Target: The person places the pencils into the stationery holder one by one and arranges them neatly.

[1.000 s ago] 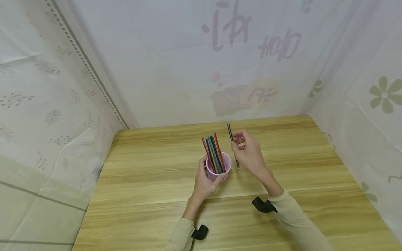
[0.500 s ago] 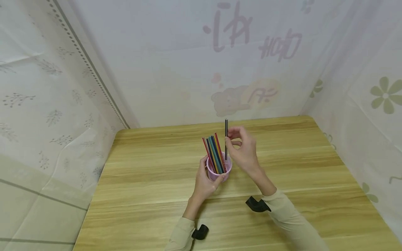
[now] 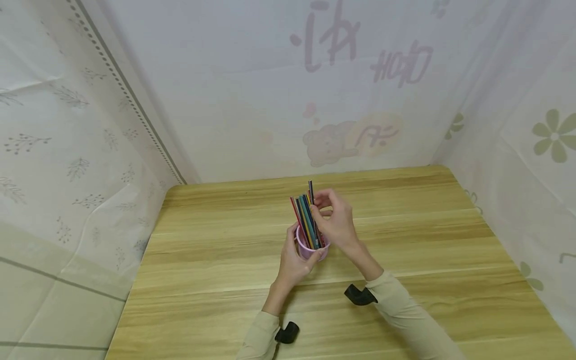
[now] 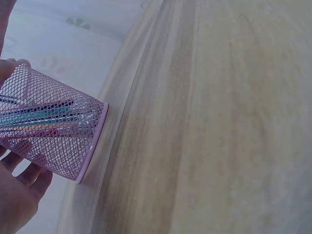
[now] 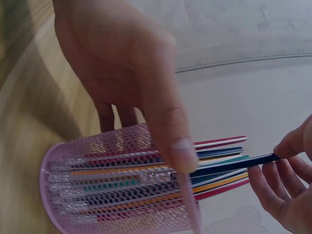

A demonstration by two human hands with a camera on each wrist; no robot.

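Note:
A pink mesh pencil cup (image 3: 320, 253) stands on the wooden table, holding several pencils (image 3: 300, 212) in red, yellow, teal and dark blue. My left hand (image 3: 292, 262) grips the cup from its left side, the thumb near the rim in the right wrist view. Between thumb and fingers, my right hand (image 3: 335, 220) pinches the upper part of a dark blue pencil (image 5: 234, 165). That pencil's clear lower end is inside the cup, and its top rises above the others. In the left wrist view, the cup's mesh wall (image 4: 53, 161) shows the pencils slanting inside.
The wooden table (image 3: 202, 260) extends on all sides of the cup, its back edge close to a printed curtain (image 3: 252, 125). More patterned curtains hang at left and right. Black wrist mounts (image 3: 287, 332) sit at both sleeves.
My right hand has moved left with the dark blue pencil, from beside the cup to over it, then lowered the pencil in among the others. My left hand has stayed on the cup.

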